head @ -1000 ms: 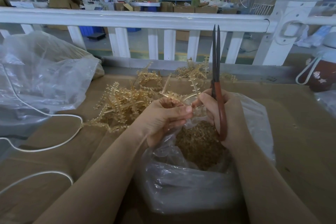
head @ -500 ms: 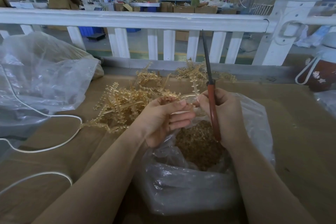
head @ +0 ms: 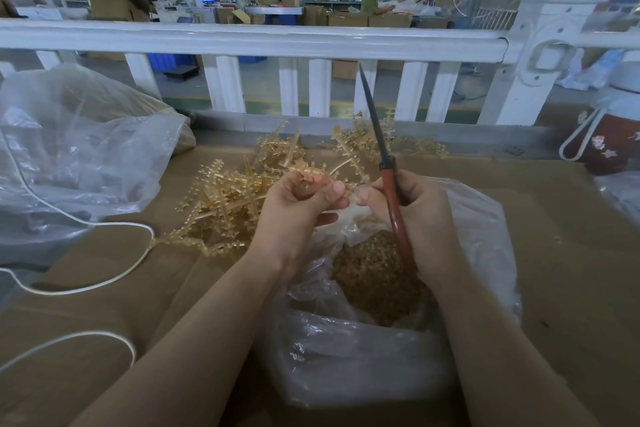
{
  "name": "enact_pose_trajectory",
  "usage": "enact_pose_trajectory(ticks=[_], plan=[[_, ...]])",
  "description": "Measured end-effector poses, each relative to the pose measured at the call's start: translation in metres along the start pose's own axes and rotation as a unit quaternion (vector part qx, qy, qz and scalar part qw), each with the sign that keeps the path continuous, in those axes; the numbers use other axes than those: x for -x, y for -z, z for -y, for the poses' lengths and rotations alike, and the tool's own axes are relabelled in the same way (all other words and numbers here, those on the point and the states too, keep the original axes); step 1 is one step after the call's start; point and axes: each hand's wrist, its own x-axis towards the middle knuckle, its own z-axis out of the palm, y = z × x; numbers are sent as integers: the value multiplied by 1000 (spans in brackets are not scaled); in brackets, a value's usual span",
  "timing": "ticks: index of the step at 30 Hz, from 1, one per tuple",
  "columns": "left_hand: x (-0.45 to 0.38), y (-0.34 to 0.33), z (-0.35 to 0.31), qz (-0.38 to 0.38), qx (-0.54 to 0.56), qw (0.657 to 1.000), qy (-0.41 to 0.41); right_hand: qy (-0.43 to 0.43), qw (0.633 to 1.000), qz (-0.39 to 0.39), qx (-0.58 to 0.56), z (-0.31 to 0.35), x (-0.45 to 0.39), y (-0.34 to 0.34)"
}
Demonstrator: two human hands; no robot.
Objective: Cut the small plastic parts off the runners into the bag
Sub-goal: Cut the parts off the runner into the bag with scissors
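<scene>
Scissors (head: 388, 180) upright in right hand (head: 420, 218), tips away

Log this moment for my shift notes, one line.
left hand: holds runner | right hand: grips scissors, blades closed | bag: open below

Desk (head: 554, 218) surfaced in brown cardboard. Resting directly on it: heap of amber runners (head: 235, 198), open clear bag (head: 363, 350) holding cut parts, large clear bag (head: 79, 149) at left, white cord (head: 114, 282), red jug (head: 606, 146) at right.
</scene>
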Motion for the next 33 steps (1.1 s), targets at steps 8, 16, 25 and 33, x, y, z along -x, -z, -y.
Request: enact_pose_trajectory(ticks=[8, 16, 25, 33], plan=[[3, -2, -3, 45, -14, 999, 21, 2, 1000, 13, -7, 0, 0, 1], [3, -4, -3, 32, 12, 999, 19, 24, 999, 43, 18, -6, -3, 1], [-2, 4, -7, 1, 37, 998, -54, 94, 963, 52, 246, -10, 2, 6], [-5, 6, -2, 0, 73, 995, -74, 138, 929, 29, 342, -13, 3, 5]])
